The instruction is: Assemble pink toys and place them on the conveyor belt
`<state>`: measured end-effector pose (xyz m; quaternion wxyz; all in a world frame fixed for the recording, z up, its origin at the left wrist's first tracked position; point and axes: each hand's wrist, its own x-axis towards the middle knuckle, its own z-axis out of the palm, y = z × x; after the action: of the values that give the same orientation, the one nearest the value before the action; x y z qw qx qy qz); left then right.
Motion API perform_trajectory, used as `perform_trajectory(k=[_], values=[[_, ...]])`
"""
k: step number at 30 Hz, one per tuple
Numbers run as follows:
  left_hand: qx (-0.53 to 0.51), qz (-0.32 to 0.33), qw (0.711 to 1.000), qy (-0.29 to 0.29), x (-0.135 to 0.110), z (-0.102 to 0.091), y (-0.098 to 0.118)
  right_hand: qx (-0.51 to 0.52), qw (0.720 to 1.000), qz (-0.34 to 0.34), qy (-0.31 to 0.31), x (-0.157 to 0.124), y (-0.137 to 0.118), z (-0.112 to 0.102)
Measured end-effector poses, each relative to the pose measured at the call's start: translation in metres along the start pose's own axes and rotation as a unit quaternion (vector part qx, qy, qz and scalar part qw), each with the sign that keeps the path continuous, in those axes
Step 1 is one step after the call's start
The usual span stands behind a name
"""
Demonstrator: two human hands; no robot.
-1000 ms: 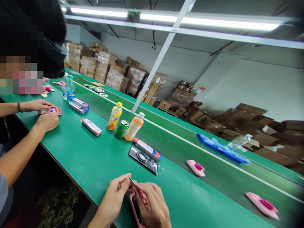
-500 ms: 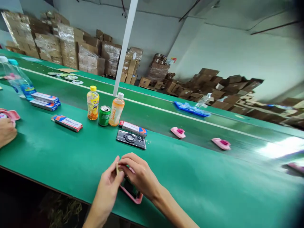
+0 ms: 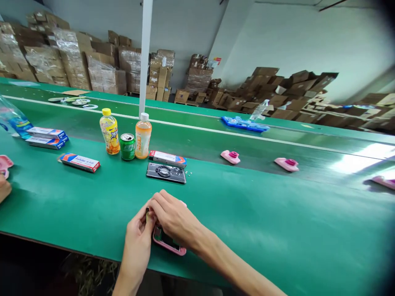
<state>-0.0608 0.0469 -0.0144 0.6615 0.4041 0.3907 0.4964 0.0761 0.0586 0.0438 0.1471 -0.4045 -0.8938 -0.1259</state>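
My left hand (image 3: 138, 236) is closed, pinching a small flat piece (image 3: 147, 210) with a dark edge between thumb and fingers. Against it my right hand (image 3: 173, 216) is curled, its fingertips meeting at the same piece; the rest of the piece is hidden. Under and beside my hands a pink plastic housing (image 3: 173, 248) lies on the green table, with a dark opening and a bit of green circuit board inside. Part of the housing is covered by my right hand. Beyond my hands lies a black phone (image 3: 166, 172) with a ring on its back.
Long printed boxes (image 3: 79, 162) lie near a yellow-capped bottle (image 3: 109, 131), a green can (image 3: 127, 146) and a white-capped bottle (image 3: 143, 136). On the belt are pink camera-shaped parts (image 3: 230, 157) and a blue tray (image 3: 245, 124). Another person's hand (image 3: 3, 188) is at the left edge.
The view has shifted, so the table things sit further left. My hands have drawn closer together around the small piece, which now shows a dark edge instead of its pale side.
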Motion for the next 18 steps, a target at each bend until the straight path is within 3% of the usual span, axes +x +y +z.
perform_trajectory(k=[3, 8, 12, 15, 18], values=[[-0.047, -0.034, 0.998, 0.01, 0.002, -0.005, 0.002, -0.018, 0.999, -0.019, 0.046, -0.011, -0.006, 0.0], [-0.237, -0.127, 0.961, -0.069, 0.004, -0.008, 0.013, -0.01, 0.996, -0.034, 0.079, -0.021, -0.003, 0.002], [-0.262, -0.162, 0.951, -0.025, 0.008, -0.009, 0.016, -0.036, 0.988, -0.073, 0.131, -0.025, -0.007, 0.005], [-0.241, -0.152, 0.958, -0.022, 0.01, -0.012, 0.016, 0.025, 0.987, -0.048, 0.148, -0.062, -0.024, -0.009], [-0.179, -0.086, 0.98, -0.021, 0.01, -0.015, 0.012, 0.065, 0.982, 0.092, 0.149, -0.132, -0.04, -0.04]])
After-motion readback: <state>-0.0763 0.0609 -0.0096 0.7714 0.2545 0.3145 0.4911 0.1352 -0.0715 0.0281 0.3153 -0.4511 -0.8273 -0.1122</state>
